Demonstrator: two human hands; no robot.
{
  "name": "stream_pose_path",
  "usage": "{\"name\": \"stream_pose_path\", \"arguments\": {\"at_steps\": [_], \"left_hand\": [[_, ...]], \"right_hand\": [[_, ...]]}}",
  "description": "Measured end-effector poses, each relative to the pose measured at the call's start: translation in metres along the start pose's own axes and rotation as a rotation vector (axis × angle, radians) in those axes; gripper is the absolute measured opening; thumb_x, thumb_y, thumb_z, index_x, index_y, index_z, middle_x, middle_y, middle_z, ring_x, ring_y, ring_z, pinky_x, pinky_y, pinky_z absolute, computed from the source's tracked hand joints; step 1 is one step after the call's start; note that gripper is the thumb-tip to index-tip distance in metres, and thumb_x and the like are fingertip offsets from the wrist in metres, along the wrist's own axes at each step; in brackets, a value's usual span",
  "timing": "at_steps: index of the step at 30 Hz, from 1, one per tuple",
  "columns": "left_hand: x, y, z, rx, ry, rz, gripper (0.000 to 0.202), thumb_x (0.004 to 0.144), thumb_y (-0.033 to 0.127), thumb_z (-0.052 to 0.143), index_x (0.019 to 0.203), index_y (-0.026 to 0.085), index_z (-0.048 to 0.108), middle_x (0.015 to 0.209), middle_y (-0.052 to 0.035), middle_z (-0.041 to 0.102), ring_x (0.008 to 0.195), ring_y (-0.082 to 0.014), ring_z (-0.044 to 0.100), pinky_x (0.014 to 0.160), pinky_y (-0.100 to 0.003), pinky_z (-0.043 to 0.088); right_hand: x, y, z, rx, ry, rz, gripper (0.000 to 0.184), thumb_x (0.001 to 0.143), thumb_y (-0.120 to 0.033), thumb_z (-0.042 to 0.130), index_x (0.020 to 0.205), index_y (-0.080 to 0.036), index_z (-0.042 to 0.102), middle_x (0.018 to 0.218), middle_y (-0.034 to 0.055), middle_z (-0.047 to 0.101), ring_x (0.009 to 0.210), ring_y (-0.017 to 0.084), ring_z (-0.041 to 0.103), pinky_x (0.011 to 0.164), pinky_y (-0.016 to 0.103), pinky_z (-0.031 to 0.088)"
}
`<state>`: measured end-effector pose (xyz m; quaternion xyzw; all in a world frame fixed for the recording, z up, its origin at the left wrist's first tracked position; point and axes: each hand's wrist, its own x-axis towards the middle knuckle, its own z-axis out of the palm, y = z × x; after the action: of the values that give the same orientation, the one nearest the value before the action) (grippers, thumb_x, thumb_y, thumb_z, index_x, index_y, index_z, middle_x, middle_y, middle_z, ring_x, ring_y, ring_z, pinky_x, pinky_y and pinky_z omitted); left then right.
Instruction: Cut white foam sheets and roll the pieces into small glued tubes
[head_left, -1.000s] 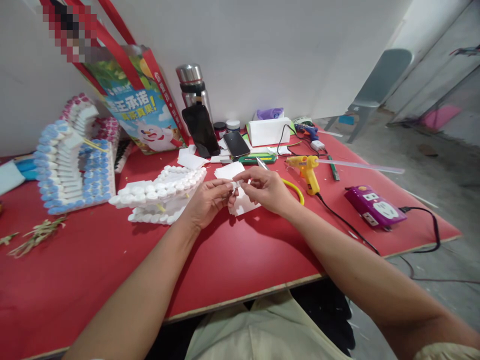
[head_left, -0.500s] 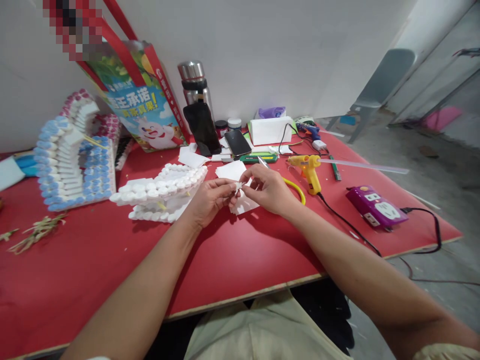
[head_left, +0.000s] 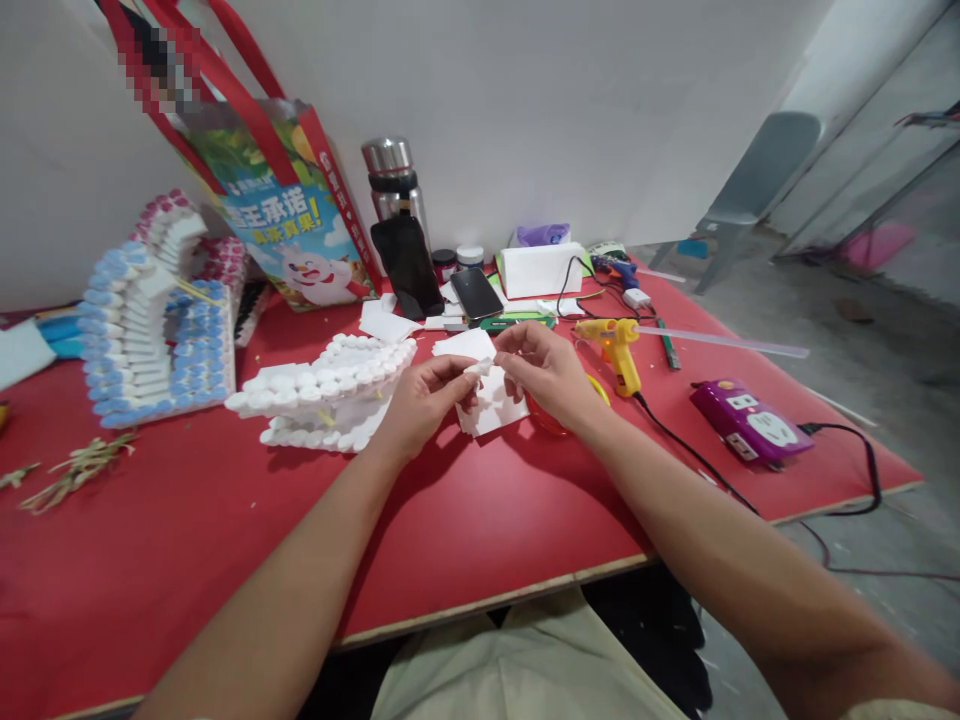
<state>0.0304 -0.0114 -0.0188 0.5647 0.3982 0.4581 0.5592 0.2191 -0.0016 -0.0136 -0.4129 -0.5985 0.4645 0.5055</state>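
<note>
Thumb and fingers of my left hand (head_left: 427,400) are closed in a pinch on a small white piece of paper (head_left: 478,368). My right hand (head_left: 546,375) has its thumb and fingertips drawn together at the right end of that piece. Both hands hover over white paper sheets (head_left: 491,410) on the red table. To the left of my left hand stands a curved white structure (head_left: 322,380) of rounded pieces, in two tiers. A yellow, curved loop (head_left: 598,390) shows partly behind my right hand; its kind is hidden.
Right of my hands are a yellow glue gun (head_left: 619,355) with a clear stick and a purple power strip (head_left: 750,422). A blue-and-white model (head_left: 154,340) and a bag (head_left: 300,220) stand left. Behind are a phone (head_left: 476,295), an upright dark phone (head_left: 407,268) and a flask (head_left: 390,170).
The white piece looks flatter and is turned differently between my fingers. My right hand has shifted slightly. The whole view has moved a little.
</note>
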Motion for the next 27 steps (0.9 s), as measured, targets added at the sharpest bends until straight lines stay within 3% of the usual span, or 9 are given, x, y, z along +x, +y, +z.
{"name": "stream_pose_path", "arguments": {"at_steps": [3, 5, 8, 12, 14, 16, 21, 24, 27], "left_hand": [[-0.001, 0.002, 0.001, 0.066, 0.015, 0.034, 0.032, 0.080, 0.038, 0.079, 0.102, 0.016, 0.071, 0.073, -0.0021, 0.067, 0.063, -0.0156, 0.064, 0.062, -0.029, 0.053], [-0.001, 0.003, 0.001, 0.097, 0.015, 0.052, 0.030, 0.080, 0.037, 0.078, 0.101, 0.016, 0.071, 0.073, -0.0021, 0.067, 0.062, -0.0160, 0.064, 0.063, -0.029, 0.053], [0.000, 0.001, 0.000, 0.147, 0.032, 0.077, 0.028, 0.081, 0.035, 0.078, 0.102, 0.017, 0.072, 0.073, -0.0022, 0.067, 0.060, -0.0155, 0.064, 0.062, -0.028, 0.051], [0.001, -0.002, -0.002, 0.175, 0.047, 0.085, 0.028, 0.082, 0.034, 0.076, 0.102, 0.016, 0.073, 0.070, -0.0023, 0.066, 0.057, -0.0152, 0.063, 0.058, -0.027, 0.049], [0.001, -0.003, -0.003, 0.168, 0.055, 0.087, 0.027, 0.082, 0.034, 0.076, 0.102, 0.016, 0.074, 0.070, -0.0021, 0.065, 0.057, -0.0149, 0.062, 0.058, -0.027, 0.049], [0.002, -0.004, -0.002, 0.146, 0.087, 0.104, 0.026, 0.080, 0.033, 0.077, 0.100, 0.016, 0.074, 0.070, -0.0018, 0.065, 0.058, -0.0138, 0.060, 0.058, -0.026, 0.048], [0.004, -0.007, -0.001, 0.022, 0.127, 0.085, 0.029, 0.075, 0.032, 0.081, 0.098, 0.016, 0.075, 0.070, -0.0011, 0.064, 0.059, -0.0120, 0.056, 0.058, -0.025, 0.047], [0.004, -0.008, -0.004, -0.038, 0.127, 0.054, 0.032, 0.074, 0.032, 0.082, 0.100, 0.016, 0.074, 0.070, -0.0005, 0.063, 0.059, -0.0120, 0.055, 0.057, -0.025, 0.047], [0.006, -0.009, -0.009, -0.062, 0.130, 0.066, 0.030, 0.076, 0.032, 0.081, 0.101, 0.016, 0.075, 0.065, 0.0011, 0.060, 0.056, -0.0101, 0.052, 0.055, -0.023, 0.044]], "right_hand": [[0.002, 0.000, -0.003, -0.097, 0.070, 0.000, 0.013, 0.087, -0.030, 0.061, 0.094, -0.021, 0.056, 0.082, -0.0013, 0.062, 0.049, 0.010, 0.055, 0.046, 0.026, 0.045], [0.001, -0.005, -0.006, -0.298, 0.064, -0.044, 0.006, 0.089, -0.027, 0.058, 0.088, -0.021, 0.057, 0.077, -0.0006, 0.063, 0.054, 0.012, 0.056, 0.051, 0.026, 0.043], [-0.008, -0.024, -0.008, -0.771, -0.101, -0.106, 0.014, 0.089, -0.025, 0.058, 0.076, -0.020, 0.060, 0.070, 0.0032, 0.065, 0.060, 0.016, 0.056, 0.055, 0.028, 0.035], [-0.039, -0.050, -0.022, -1.299, -0.207, -0.003, 0.031, 0.094, -0.034, 0.056, 0.067, -0.019, 0.058, 0.070, 0.0108, 0.065, 0.060, 0.020, 0.057, 0.053, 0.032, 0.022], [-0.056, -0.053, -0.039, -1.459, -0.159, 0.092, 0.033, 0.097, -0.038, 0.052, 0.071, -0.019, 0.060, 0.072, 0.0125, 0.066, 0.062, 0.024, 0.060, 0.053, 0.033, 0.024], [-0.067, -0.048, -0.064, -1.563, -0.011, 0.187, 0.034, 0.098, -0.043, 0.050, 0.081, -0.017, 0.064, 0.080, 0.0158, 0.068, 0.067, 0.027, 0.063, 0.056, 0.034, 0.030], [-0.054, -0.013, -0.117, -1.393, 0.241, 0.164, 0.045, 0.094, -0.052, 0.054, 0.107, -0.011, 0.066, 0.110, 0.0223, 0.069, 0.096, 0.033, 0.067, 0.073, 0.038, 0.045], [-0.032, 0.007, -0.129, -1.105, 0.204, 0.206, 0.038, 0.088, -0.054, 0.058, 0.088, -0.017, 0.069, 0.086, 0.0109, 0.073, 0.078, 0.026, 0.067, 0.065, 0.034, 0.044], [-0.016, 0.026, -0.133, -0.895, 0.226, 0.218, 0.031, 0.080, -0.047, 0.066, 0.068, -0.019, 0.063, 0.061, 0.0050, 0.065, 0.057, 0.021, 0.060, 0.053, 0.031, 0.039]]}}
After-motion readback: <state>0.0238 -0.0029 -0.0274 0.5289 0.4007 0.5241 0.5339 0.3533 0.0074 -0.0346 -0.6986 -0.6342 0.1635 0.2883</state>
